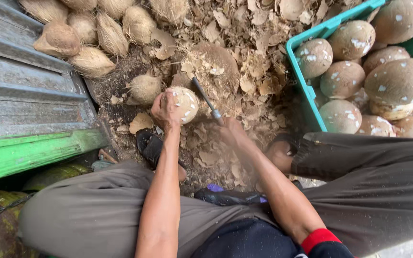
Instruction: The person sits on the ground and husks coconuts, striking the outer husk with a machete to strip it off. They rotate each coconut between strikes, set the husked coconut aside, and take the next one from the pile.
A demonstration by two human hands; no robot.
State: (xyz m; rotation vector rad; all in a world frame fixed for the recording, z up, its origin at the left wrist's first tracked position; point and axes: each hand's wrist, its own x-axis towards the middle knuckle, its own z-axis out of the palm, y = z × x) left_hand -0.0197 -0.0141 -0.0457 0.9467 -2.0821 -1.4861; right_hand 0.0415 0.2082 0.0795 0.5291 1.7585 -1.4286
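While my left hand (166,110) grips a part-husked coconut (183,103), my right hand (230,131) clutches the blade (205,98); the green crate (307,86) is nearly full, and unhusked coconuts (96,33) wait.

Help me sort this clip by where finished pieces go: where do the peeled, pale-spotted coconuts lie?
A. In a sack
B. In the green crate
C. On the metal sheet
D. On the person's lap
B: the peeled coconuts fill the green crate at the right; the left hand grips another coconut.

Probably an outdoor coconut-husking yard: husk litter (244,71) underfoot, green crate (307,91) of shelled coconuts (397,81) (unhusked heap (96,28) nearby).
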